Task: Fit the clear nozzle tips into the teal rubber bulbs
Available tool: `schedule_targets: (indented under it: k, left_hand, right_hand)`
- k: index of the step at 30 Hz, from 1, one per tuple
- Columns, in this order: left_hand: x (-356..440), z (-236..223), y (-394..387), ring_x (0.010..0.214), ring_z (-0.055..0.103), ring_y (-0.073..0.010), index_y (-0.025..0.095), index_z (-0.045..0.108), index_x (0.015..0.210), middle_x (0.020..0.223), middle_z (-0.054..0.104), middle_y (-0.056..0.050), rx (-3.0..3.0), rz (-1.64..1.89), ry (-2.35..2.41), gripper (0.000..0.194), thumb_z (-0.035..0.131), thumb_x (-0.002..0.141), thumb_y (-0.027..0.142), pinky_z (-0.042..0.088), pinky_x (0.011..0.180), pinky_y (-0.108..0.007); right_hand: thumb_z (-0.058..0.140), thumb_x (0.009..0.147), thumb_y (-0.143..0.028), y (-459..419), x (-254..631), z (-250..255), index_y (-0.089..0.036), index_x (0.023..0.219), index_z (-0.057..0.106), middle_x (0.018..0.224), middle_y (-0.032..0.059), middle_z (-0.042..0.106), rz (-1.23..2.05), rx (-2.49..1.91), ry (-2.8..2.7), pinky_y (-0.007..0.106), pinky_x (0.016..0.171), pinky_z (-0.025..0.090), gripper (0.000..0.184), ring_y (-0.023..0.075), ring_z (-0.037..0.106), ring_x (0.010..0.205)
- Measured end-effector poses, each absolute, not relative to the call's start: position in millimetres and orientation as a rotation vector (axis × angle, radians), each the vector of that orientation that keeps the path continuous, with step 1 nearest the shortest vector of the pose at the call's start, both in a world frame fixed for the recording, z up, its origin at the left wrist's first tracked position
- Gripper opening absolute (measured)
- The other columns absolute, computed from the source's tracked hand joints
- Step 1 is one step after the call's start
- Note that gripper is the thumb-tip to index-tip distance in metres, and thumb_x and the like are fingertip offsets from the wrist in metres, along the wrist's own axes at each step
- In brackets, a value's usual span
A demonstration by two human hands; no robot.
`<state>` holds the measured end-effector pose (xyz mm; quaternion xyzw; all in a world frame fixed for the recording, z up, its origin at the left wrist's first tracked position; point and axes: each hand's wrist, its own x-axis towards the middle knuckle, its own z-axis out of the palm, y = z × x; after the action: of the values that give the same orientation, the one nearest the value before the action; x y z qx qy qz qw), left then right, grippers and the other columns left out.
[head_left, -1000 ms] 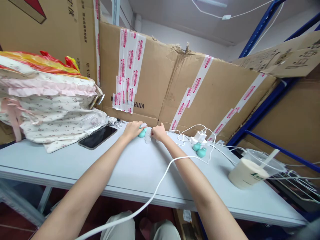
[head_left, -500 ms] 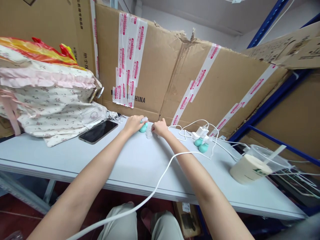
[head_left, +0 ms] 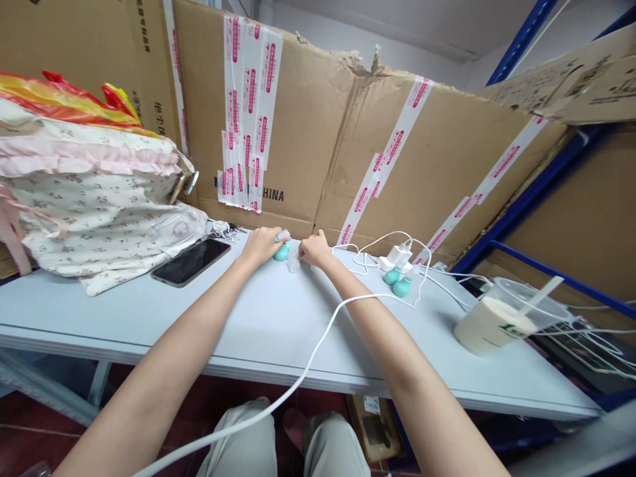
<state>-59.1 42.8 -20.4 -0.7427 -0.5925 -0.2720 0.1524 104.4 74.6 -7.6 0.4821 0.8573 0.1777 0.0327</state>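
Observation:
At the back of the table, my left hand (head_left: 260, 246) is closed around a small teal rubber bulb (head_left: 282, 251) with a clear piece (head_left: 282, 235) on top. To its right, small clear plastic pieces (head_left: 293, 262) stand on the tabletop, touching or very near my right fingertips. My right hand (head_left: 314, 250) is closed, fingers curled inward; what they pinch is hidden. Farther right, two more teal bulbs (head_left: 401, 286) with pale tops rest by the white plug.
A phone (head_left: 191, 262) and floral bag (head_left: 104, 205) are at left. White chargers (head_left: 399, 255) and a long cable (head_left: 318, 351) crossing above my right forearm are at right, beside a drink cup (head_left: 491, 324). Taped cardboard (head_left: 308, 132) walls the back of the table (head_left: 278, 324).
The view has shifted slightly, moving the scene a little left. Both hands keep nearly the same place and pose, the left on the teal bulb.

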Motion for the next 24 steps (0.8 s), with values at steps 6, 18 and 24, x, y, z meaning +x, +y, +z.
schedule_targets:
  k: [6, 18, 24]
  left_hand:
    - [-58.8, -22.0, 43.2, 0.079, 0.063, -0.0246, 0.018, 0.062, 0.085, 0.084, 0.069, -0.01, -2.125, -0.783, -1.672, 0.041, 0.038, 0.085, 0.051, 0.038, 0.062, -0.028]
    - [-46.7, -12.5, 33.1, 0.075, 0.061, -0.0224, 0.016, 0.062, 0.083, 0.076, 0.065, -0.009, -2.258, -0.638, -1.314, 0.024, 0.044, 0.085, 0.033, 0.037, 0.059, -0.028]
    - [-32.0, -10.3, 22.2, 0.076, 0.059, -0.0204, 0.016, 0.06, 0.084, 0.077, 0.063, -0.009, -2.37, -0.615, -1.107, 0.014, 0.05, 0.082, 0.024, 0.038, 0.061, -0.027]
  right_hand:
    - [0.055, 0.075, -0.019, 72.1, 103.4, -3.6, -0.018, 0.087, 0.071, 0.094, 0.0143, 0.068, 0.548, 1.477, 2.644, 0.039, 0.089, 0.018, 0.02, 0.0242, 0.056, 0.094]
    - [0.052, 0.081, -0.037, 55.0, 137.1, 21.8, -0.018, 0.093, 0.067, 0.082, 0.0031, 0.069, -0.781, 1.476, 3.263, 0.024, 0.069, 0.044, 0.027, 0.0127, 0.063, 0.068]
    - [0.067, 0.066, -0.031, 39.6, 158.2, 5.8, -0.014, 0.084, 0.066, 0.076, 0.0038, 0.067, -1.287, 1.478, 3.239, 0.023, 0.062, 0.048, 0.025, 0.0122, 0.062, 0.062]
